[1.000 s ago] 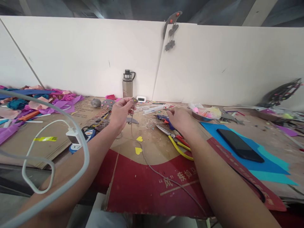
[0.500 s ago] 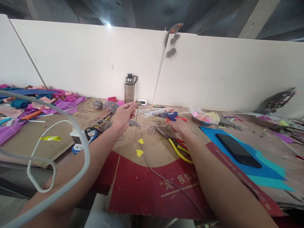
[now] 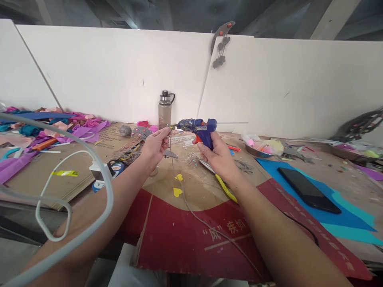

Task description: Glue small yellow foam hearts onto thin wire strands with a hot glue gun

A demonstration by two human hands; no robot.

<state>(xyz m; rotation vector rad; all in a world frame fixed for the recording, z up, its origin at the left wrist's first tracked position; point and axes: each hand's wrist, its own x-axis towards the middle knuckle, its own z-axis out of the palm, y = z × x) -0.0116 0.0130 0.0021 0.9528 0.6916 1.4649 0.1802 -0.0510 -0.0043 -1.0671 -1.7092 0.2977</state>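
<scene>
Gluing step under way: the right hand (image 3: pixel 217 156) grips a blue glue gun (image 3: pixel 200 128), nozzle beside the thin wire stem (image 3: pixel 170 148) pinched upright in the left hand (image 3: pixel 155 144) above the cardboard-covered surface (image 3: pixel 197 187); steady, precise aim seems needed

The yellow-handled pliers (image 3: pixel 225 187) lay mostly hidden under the right hand (image 3: pixel 220 157) and wrist. What the left hand (image 3: pixel 155 145) pinched was too small to tell — and the white cable (image 3: pixel 60 191) ran off the left edge.
</scene>
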